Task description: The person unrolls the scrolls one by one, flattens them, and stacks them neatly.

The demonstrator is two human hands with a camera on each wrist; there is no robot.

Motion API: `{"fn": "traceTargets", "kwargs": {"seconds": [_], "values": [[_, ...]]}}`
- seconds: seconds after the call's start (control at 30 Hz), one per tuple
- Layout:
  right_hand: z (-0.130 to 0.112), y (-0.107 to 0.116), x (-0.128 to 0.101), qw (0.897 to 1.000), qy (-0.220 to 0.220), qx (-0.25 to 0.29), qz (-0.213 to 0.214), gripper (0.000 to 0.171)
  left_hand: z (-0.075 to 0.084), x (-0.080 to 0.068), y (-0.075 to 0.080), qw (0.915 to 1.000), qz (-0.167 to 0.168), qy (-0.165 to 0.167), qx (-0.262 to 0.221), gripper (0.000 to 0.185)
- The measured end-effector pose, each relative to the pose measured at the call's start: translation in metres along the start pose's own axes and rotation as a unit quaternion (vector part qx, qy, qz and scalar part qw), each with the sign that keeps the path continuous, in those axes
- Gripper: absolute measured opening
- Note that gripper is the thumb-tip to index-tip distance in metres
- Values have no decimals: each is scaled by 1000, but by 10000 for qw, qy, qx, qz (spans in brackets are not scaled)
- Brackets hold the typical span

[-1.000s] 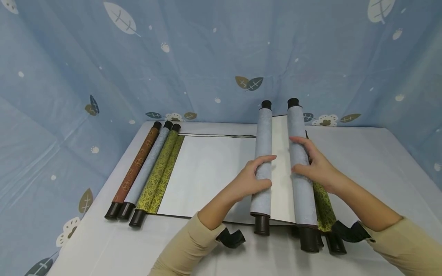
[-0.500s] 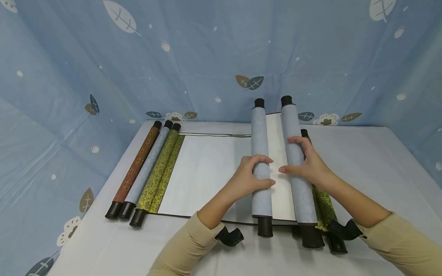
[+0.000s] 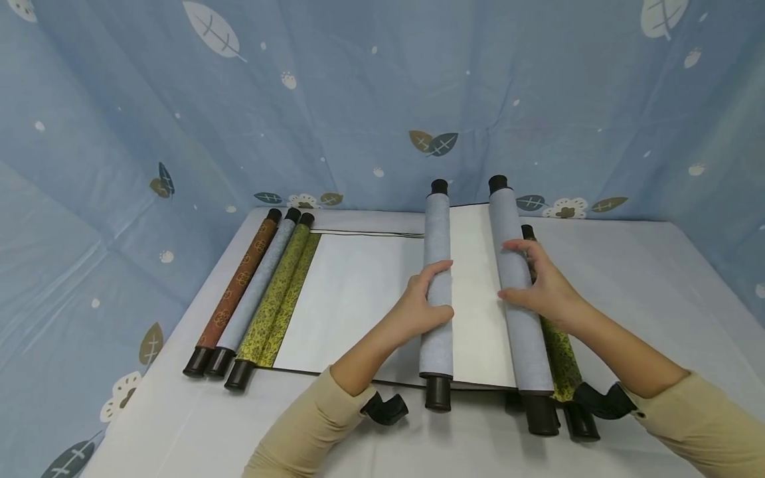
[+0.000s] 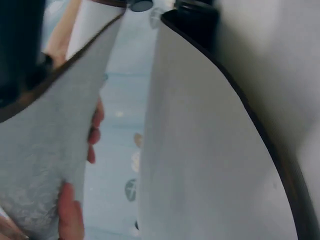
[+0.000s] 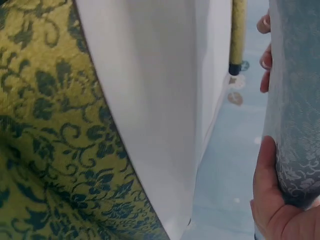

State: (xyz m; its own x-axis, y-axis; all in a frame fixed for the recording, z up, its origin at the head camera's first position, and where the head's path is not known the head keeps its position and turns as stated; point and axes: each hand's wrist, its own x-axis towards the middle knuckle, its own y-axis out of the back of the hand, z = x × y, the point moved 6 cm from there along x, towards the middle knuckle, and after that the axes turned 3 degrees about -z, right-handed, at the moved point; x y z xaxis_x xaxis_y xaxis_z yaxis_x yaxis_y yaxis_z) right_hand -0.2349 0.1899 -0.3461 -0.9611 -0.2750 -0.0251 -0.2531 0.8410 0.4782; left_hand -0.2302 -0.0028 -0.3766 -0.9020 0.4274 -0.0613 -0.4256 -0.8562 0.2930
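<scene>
A grey-blue scroll is partly unrolled, and each hand has one of its rolls. My left hand [image 3: 425, 304] grips the left roll [image 3: 436, 332]; in the left wrist view its fingers [image 4: 94, 131] curl round the grey-blue roll [image 4: 45, 165]. My right hand [image 3: 540, 289] grips the right roll [image 3: 524, 332], seen close in the right wrist view as the roll [image 5: 295, 100] with the thumb [image 5: 267, 195] under it. A strip of white paper [image 3: 475, 305] spans between the rolls. Both rolls are lifted above a green patterned scroll [image 3: 560, 355] lying underneath.
The green scroll's white sheet [image 3: 358, 292] lies flat on the white table [image 3: 645, 279], ending at its green roll [image 3: 271, 312] on the left. Beside that lie a grey-blue scroll [image 3: 254, 295] and a brown scroll [image 3: 236, 285]. Blue leaf-print cloth [image 3: 358, 99] walls the table.
My left hand has carried its roll to the left, so the white strip between the two rolls is wider. The right hand and its roll have hardly shifted.
</scene>
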Motion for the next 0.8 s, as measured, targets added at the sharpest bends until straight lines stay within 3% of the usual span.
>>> {"fn": "traceTargets", "kwargs": {"seconds": [0.2,0.37,0.6,0.8], "values": [[-4,-3,3,9999,132,-13,-28,73,2,0,6,9995,248,0,180,76],[-3,-4,6,9997,66,-214,111,87,1,-2,11,9985,371,84,401,86],[-2,-4,7,9997,108,-188,82,94,0,-3,13,9973,204,-61,696,82],[-5,-4,4,9993,172,-312,140,89,2,-7,14,9954,40,117,953,86]]}}
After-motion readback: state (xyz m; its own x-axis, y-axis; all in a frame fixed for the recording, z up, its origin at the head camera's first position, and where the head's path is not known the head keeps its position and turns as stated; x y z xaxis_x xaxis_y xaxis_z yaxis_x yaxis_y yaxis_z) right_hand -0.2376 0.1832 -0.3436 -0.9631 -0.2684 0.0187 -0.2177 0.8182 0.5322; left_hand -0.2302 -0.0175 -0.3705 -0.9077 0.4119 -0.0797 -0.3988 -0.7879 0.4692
